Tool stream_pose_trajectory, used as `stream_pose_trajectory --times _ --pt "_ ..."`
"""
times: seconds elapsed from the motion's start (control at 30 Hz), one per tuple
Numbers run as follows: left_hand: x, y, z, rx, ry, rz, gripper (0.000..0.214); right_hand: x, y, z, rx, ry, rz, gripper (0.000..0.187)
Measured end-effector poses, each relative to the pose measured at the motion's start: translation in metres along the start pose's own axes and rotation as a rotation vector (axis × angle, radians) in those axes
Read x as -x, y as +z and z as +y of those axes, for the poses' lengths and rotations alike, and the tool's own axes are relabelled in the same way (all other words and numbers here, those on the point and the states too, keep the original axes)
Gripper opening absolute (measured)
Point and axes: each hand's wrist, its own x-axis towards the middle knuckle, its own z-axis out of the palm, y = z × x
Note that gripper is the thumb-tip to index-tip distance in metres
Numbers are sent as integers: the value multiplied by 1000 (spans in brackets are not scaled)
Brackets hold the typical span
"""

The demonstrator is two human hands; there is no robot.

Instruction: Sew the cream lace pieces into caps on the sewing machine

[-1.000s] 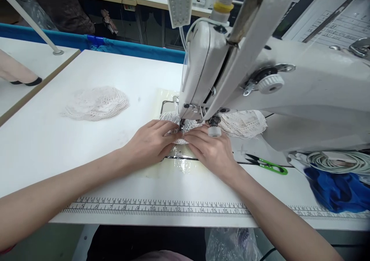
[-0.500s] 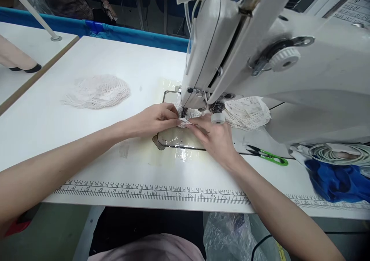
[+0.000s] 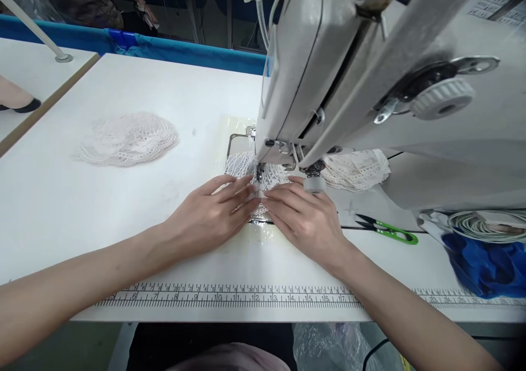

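Head view showed a white table (image 3: 197,105) beneath the sewing machine (image 3: 293,80), a ruler (image 3: 230,297) marked along its edge in front of the machine. Under the machine's needle lay lace (image 3: 238,164), the left hand (image 3: 213,209) and right hand (image 3: 306,215) resting on it, fingers extended, neither closed around it. One lace pile (image 3: 129,141) sat left of the machine; green scissors (image 3: 388,230) lay to its right. Behind the machine ran blue cloth (image 3: 197,50), beyond it a dim room.

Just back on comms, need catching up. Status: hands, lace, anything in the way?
Left hand, right hand both on lace. Lace at presser foot. Snips off to the right; nothing seen in the way.
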Motion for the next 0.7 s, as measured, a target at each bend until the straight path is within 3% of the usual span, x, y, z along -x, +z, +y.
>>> stream_pose_trajectory --times 0.43,0.7 --pt "-3 15 -14 5 -76 23 25 -5 8 8 42 33 4 16" --pt "-3 20 -23 12 -108 -27 30 -8 13 11 74 86 1 16"
